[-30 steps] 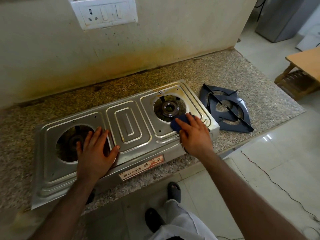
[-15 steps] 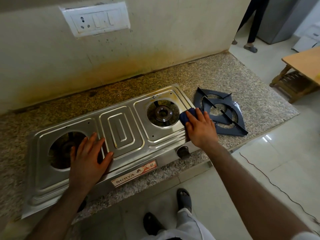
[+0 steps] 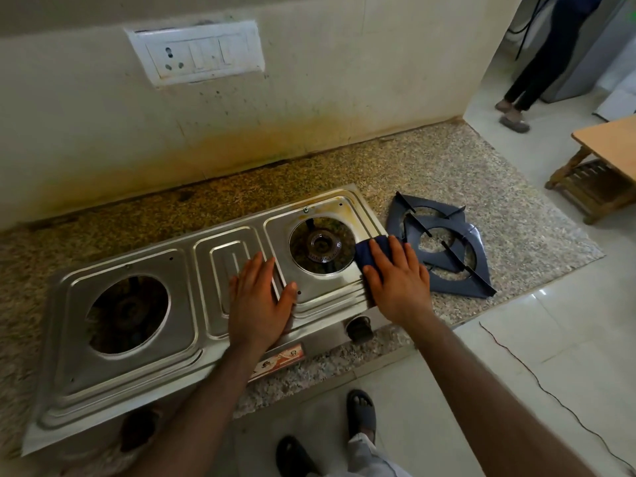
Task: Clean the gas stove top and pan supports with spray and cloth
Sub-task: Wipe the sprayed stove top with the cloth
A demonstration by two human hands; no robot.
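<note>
Wiping right of the burner [image 3: 322,245], we keep our right hand [image 3: 395,278] flat on the cloth [image 3: 370,253], left hand [image 3: 260,297] flat-fingered steadying the stove top [image 3: 137,359].

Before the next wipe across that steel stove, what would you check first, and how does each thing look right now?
1. Dark blue cloth under the right hand: ok, pressed flat on the stove's right edge.
2. Left hand steadying the stainless steel two-burner stove top: ok, flat on the middle panel.
3. Dark grey metal pan supports out of the way: ok, stacked on the speckled granite counter.
4. Yellow-brown stain behind the right burner: not ok, there.
5. Burner off and cool: cannot tell.
6. Spray bottle within reach: cannot tell, not in view.
</note>
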